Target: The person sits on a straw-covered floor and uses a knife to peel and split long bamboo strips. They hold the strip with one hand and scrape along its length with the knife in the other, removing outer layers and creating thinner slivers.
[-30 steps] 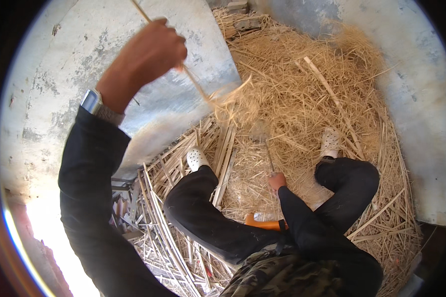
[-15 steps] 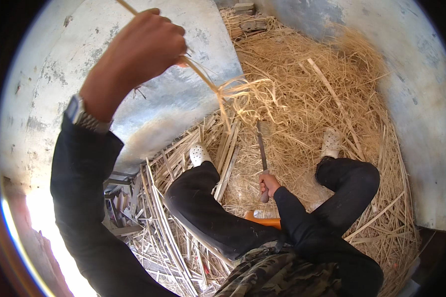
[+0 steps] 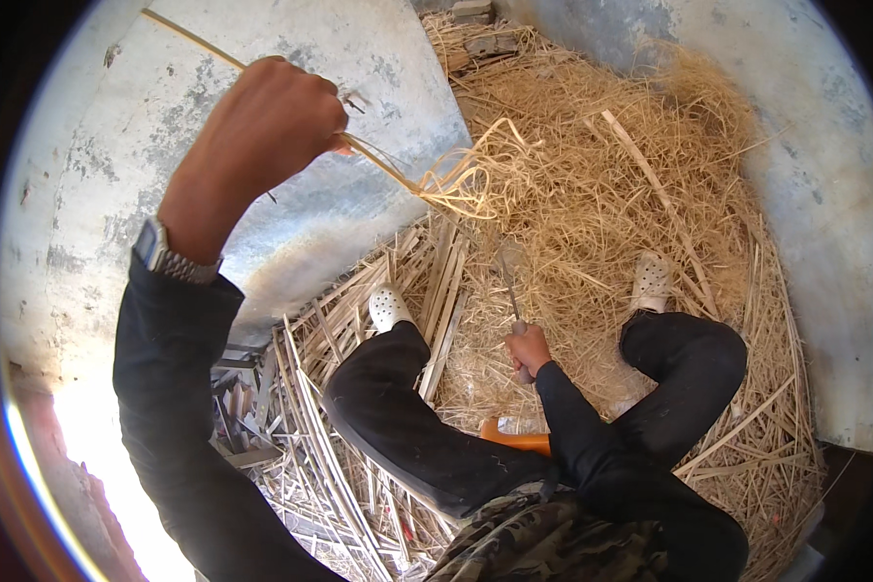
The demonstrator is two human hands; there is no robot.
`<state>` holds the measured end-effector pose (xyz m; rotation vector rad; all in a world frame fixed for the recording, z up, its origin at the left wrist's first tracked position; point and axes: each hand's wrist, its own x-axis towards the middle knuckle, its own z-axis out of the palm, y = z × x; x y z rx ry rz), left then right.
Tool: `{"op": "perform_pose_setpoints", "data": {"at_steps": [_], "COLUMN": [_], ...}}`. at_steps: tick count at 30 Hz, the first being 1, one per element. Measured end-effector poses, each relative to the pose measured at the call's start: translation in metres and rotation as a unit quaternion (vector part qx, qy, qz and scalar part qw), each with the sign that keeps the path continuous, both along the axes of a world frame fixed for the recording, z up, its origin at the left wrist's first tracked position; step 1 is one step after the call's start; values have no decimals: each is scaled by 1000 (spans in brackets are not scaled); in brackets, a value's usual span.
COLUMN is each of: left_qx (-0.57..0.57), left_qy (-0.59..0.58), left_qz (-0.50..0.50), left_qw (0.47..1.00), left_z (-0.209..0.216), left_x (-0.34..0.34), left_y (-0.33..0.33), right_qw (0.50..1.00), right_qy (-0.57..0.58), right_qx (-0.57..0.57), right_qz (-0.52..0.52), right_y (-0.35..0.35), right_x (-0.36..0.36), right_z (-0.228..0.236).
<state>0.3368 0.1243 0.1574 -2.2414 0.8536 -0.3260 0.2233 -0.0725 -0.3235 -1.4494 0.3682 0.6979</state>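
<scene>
Nearest you: your left hand, raised, grip closed in a fist round a slim straw-coloured strip. Its long axis slants — the plain end points up and leftward past your knuckles, the other runs down to the right, out in front of your left knee. That lower end splits into pale looping fibres. A metal-banded watch sits on this wrist.

Lower, at your lap: camouflage garment, an orange piece between your thighs.

Just beyond, your right hand, grip closed round a knife handle; its thin blade points away from you, leaning slightly left. Tip appears just below the fibres — cannot tell whether they touch.

Farther: white clogs on your feet, split lengths lying by the left one. Then a heap of shavings, a broad pale slat aslant on it. Stained walls behind and either side.
</scene>
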Motion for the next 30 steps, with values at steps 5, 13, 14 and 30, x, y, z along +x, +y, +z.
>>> {"op": "perform_pose_setpoints", "data": {"at_steps": [5,13,14,30], "left_qx": [27,-19,-31,-17], "left_qy": [8,-45,-37,-83], "left_qz": [19,1,4,-55], "left_qw": [999,999,999,995], "left_z": [26,13,13,7], "left_x": [-7,12,14,26], "left_y": [-6,-11,-15,7], "right_qw": [998,969,950,994], "right_qy": [-22,-202,-260,90], "right_qx": [-42,-138,-173,30], "right_qz": [38,-12,-17,-57], "right_y": [-4,-6,-7,-32], "right_x": [-1,6,7,-1], "right_z": [17,0,-6,-91]}}
